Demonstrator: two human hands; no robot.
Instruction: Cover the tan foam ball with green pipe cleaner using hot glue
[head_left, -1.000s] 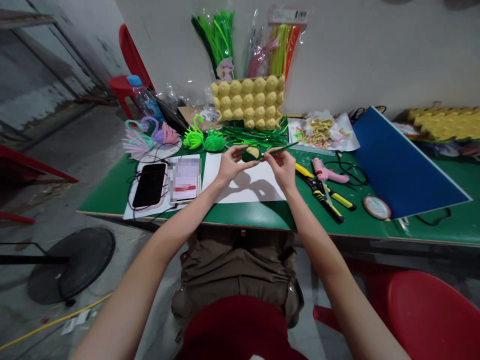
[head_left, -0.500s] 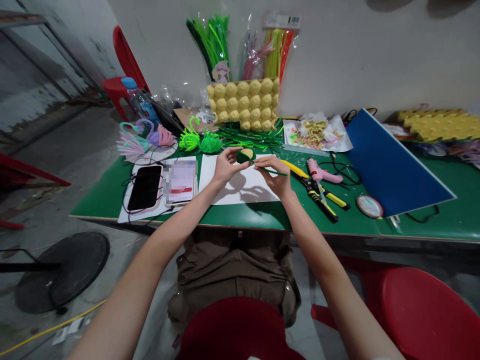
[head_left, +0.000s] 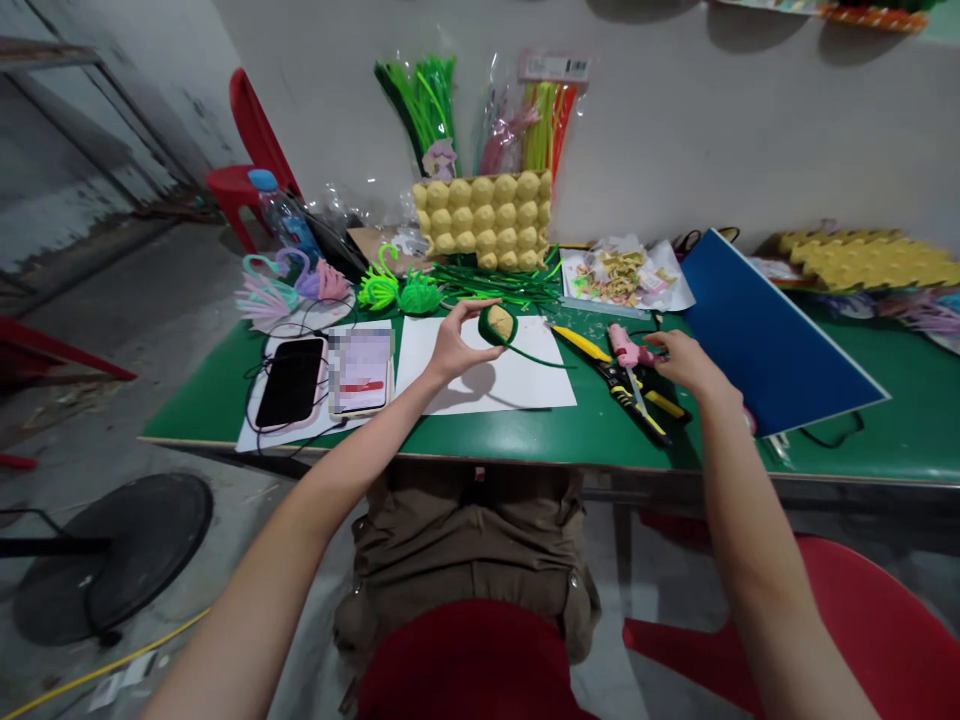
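Note:
My left hand (head_left: 459,342) pinches a small egg-carton cup (head_left: 501,323) between thumb and fingers, above the white paper (head_left: 431,385). Dark green pipe cleaner wraps the cup's side, and its pale yellow face shows. One loose end of the green pipe cleaner (head_left: 544,360) sticks out to the right. My right hand (head_left: 686,362) is closed around the handle of a pink glue gun (head_left: 624,347), which lies on the table; the fingers hide most of the handle. Just beside the glue gun lie yellow-and-black pliers (head_left: 616,382).
Behind the paper stand a yellow egg carton (head_left: 484,215) and loose green pipe cleaners (head_left: 517,285). Two phones (head_left: 292,382) lie left, near pipe-cleaner swans (head_left: 386,285). Scraps on paper (head_left: 619,275) and a leaning blue board (head_left: 772,335) are at the right.
My right hand has let go of the green pipe cleaner and moved right to the glue gun. My left hand still holds the cup, now turned with its yellow face more toward me.

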